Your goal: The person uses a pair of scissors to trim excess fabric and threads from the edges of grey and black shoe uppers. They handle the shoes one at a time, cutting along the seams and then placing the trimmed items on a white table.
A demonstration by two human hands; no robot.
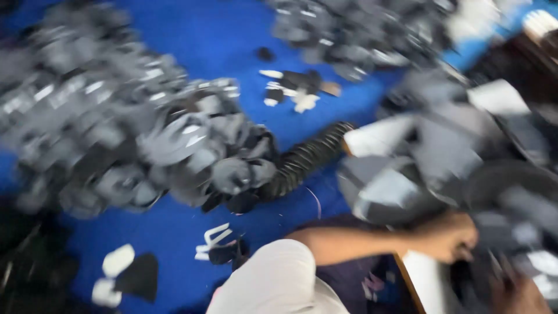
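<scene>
- Blue cloth covers the tabletop (232,35), strewn with grey and black cut pieces; the whole view is blurred by motion
- Left hand (447,235) sits at the lower right, its bare forearm stretching in from the middle of the bottom edge; the fingers curl closed at the foot of a heap of grey pieces (442,157), though the blur hides what exactly they pinch
- Right hand (520,296) shows only in part at the bottom right corner, low against dark pieces; I cannot tell whether it is open or closed
- Just below the left hand, a white board with a brown edge (424,279) slants toward the bottom of the view
- Left of the heap, a black ribbed stack of pieces (308,157) lies aslant on the cloth, touching a second, larger pile of grey and black pieces (133,134) that fills the left half
- A third pile (354,35) lies at the top, with small white and black scraps (296,87) just below it
- More loose scraps (125,273) lie at the lower left, well apart from both hands
- A knee in pale cloth (279,279) rises at the bottom centre
</scene>
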